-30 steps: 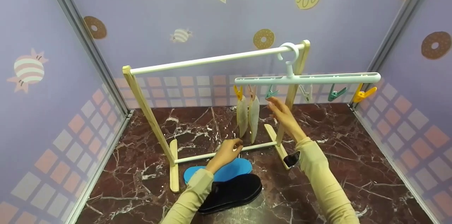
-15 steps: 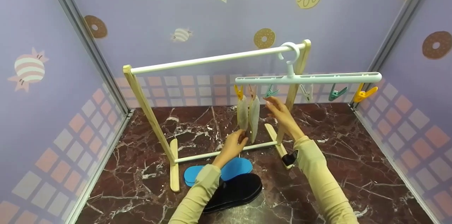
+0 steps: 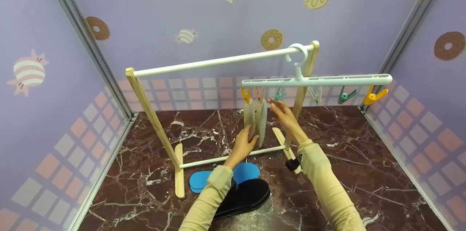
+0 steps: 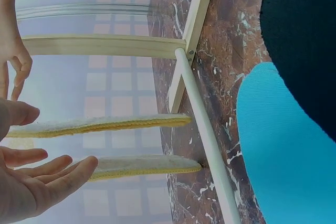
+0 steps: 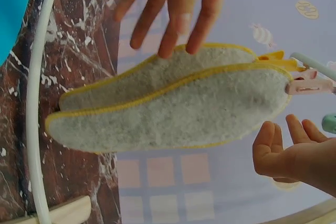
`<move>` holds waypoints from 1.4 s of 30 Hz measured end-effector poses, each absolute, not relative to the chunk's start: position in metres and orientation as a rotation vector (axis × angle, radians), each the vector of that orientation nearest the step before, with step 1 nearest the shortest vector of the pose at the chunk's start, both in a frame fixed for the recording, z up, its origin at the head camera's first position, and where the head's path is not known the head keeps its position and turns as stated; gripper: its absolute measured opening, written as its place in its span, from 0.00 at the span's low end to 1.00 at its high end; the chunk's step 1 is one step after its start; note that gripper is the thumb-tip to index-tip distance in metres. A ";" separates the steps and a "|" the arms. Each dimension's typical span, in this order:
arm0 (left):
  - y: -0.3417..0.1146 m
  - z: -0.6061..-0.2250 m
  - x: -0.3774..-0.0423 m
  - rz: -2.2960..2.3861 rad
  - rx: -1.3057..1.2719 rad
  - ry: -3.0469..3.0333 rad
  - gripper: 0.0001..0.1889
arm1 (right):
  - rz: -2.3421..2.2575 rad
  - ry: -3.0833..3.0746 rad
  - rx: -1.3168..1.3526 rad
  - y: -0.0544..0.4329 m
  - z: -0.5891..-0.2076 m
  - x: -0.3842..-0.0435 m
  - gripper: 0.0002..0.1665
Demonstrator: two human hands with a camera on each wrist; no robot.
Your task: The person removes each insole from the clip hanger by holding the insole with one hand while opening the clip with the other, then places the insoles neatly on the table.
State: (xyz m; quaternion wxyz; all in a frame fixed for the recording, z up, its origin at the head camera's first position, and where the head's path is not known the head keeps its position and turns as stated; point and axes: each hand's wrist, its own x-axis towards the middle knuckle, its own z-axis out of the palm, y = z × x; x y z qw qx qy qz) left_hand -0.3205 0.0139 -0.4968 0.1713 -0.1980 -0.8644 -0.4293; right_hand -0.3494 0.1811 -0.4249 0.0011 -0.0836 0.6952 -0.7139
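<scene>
Above the marbled worktop [image 3: 367, 172], left grip [image 3: 242, 146] and right grip [image 3: 287, 117] — both loosely spread — seem to reach for the insoles [image 5: 178, 108]; next, I'd say, needs a pinch.

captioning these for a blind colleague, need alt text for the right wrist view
Two fuzzy grey insoles with yellow edging hang from a yellow clothespin and a pink clothespin, shown sideways. The left hand is at the top, fingertips over the farther insole, contact unclear; the right hand, holding nothing, is at lower right.
</scene>
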 end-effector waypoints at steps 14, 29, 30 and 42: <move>0.023 -0.496 -0.324 -1.237 -0.508 -2.376 0.23 | -2.270 2.208 -0.273 0.166 -0.429 -0.351 0.29; 0.031 -0.497 -0.331 -1.365 -0.472 -2.410 0.24 | -2.389 1.984 -0.359 0.159 -0.434 -0.359 0.29; 0.032 -0.497 -0.331 -1.374 -0.481 -2.395 0.24 | -2.403 1.956 -0.361 0.158 -0.434 -0.359 0.29; 0.035 -0.496 -0.334 -1.350 -0.519 -2.337 0.20 | -2.382 1.961 -0.309 0.150 -0.433 -0.357 0.31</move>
